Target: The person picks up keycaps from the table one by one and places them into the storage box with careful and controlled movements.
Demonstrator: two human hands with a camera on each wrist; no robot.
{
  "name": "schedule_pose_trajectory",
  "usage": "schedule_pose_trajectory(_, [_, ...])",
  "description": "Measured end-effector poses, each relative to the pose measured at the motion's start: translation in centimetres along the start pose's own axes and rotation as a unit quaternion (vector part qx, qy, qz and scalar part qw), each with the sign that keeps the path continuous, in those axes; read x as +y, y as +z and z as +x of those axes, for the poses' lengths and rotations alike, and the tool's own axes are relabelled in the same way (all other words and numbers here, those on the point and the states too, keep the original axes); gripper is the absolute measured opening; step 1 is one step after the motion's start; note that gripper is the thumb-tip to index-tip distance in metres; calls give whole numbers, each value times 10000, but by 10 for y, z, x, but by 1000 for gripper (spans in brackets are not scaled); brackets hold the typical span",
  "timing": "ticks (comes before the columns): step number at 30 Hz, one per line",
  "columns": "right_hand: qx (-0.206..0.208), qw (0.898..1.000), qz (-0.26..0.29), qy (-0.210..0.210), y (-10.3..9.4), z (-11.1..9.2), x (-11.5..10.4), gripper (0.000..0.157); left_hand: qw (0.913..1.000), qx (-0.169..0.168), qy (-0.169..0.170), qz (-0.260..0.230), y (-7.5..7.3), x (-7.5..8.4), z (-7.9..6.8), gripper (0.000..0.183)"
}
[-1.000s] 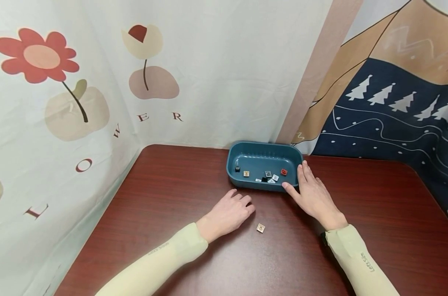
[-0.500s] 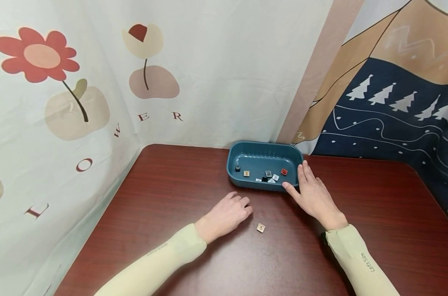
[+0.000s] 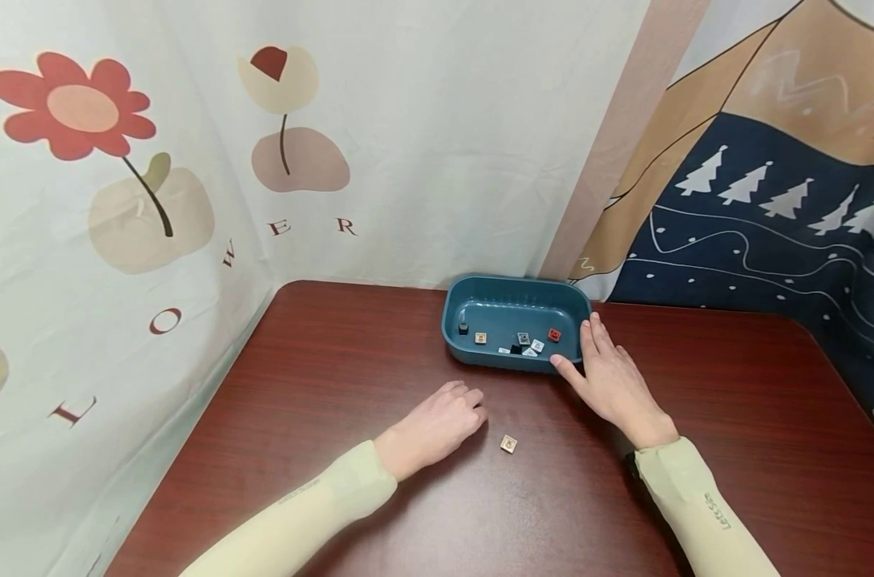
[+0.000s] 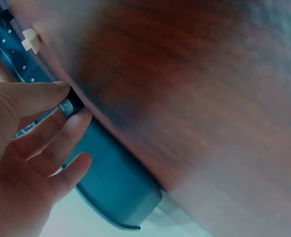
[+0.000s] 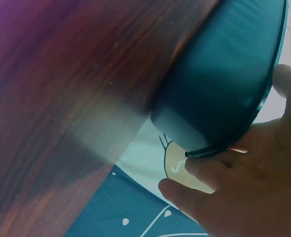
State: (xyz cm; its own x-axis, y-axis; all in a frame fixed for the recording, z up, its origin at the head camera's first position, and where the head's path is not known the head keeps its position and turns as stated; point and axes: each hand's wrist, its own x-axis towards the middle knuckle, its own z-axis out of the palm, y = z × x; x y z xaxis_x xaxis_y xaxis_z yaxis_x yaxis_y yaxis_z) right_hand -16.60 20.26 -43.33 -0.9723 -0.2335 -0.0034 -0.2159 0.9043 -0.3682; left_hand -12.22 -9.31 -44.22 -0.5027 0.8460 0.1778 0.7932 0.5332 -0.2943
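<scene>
My left hand (image 3: 437, 418) is low over the table in front of the blue bin (image 3: 512, 363). Between its thumb and fingertips it pinches a black keycap (image 4: 68, 106) with a pale mark; in the head view the hand hides this piece. A beige keycap (image 3: 508, 444) lies on the table to the right of that hand. My right hand (image 3: 617, 385) rests against the bin's right end, its thumb at the front rim and its fairly straight fingers along the right side. Inside the bin lie several small keycaps, among them a red keycap (image 3: 554, 335) and a beige keycap (image 3: 480, 338).
The bin stands near the back edge of the reddish-brown wooden table (image 3: 321, 344). Behind the table hangs a white curtain (image 3: 422, 144) with printed flowers, and to the right a dark blue cloth (image 3: 754, 240) with white trees.
My left hand has drawn back slightly down and left, away from the bin, its fingers bunching closer together. The right hand, bin and loose beige keycap have stayed in place.
</scene>
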Motion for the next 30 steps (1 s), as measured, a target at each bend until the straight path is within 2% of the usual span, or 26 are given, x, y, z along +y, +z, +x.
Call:
schedule_pose_trajectory(10, [-2, 10000, -19, 8, 1, 0, 1, 100, 9980, 464, -33, -419, -18, -3, -1, 19])
schedule_pose_trajectory(19, [-17, 10000, -27, 32, 0, 1, 0, 100, 9881, 1202, -240, -926, -38, -10, 13, 25])
schedule_pose_trajectory(24, [18, 10000, -44, 25, 0, 0, 0, 100, 9851, 1368, -323, -993, -47, -15, 22, 28])
schedule_pose_trajectory(30, [19, 10000, -46, -4, 0, 0, 0, 99, 9814, 1600, -314, -1012, -51, -23, 29, 27])
